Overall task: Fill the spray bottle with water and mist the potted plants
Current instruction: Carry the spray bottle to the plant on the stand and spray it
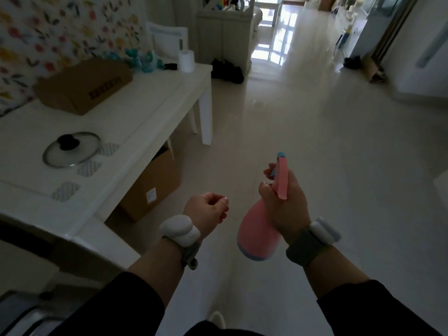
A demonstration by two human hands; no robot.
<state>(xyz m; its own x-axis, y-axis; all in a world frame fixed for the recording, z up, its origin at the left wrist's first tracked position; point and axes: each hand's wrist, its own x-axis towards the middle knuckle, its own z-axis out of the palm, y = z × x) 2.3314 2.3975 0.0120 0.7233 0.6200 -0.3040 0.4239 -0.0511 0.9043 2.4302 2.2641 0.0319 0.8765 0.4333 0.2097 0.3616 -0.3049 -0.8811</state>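
Spray bottle: pink, pear-shaped body with a pale blue band round its base; a pink spray head on top with a blue nozzle tip and a blue trigger. It hangs in the air over the pale glossy floor, tilted, base toward me and to the left, nozzle pointing away.

My right hand: wrapped round the bottle's neck, thumb on the near side, index finger curled onto the trigger. A grey strap with a white device sits on this wrist.

My left hand: held in the air just left of the bottle, not touching it; fingers curled loosely inward with nothing in them. This wrist carries a white device too.

White table: to my left, well apart from the bottle. On it lie a glass pot lid with a black knob, a flat cardboard box and a white paper roll.

Under the table: another cardboard carton.
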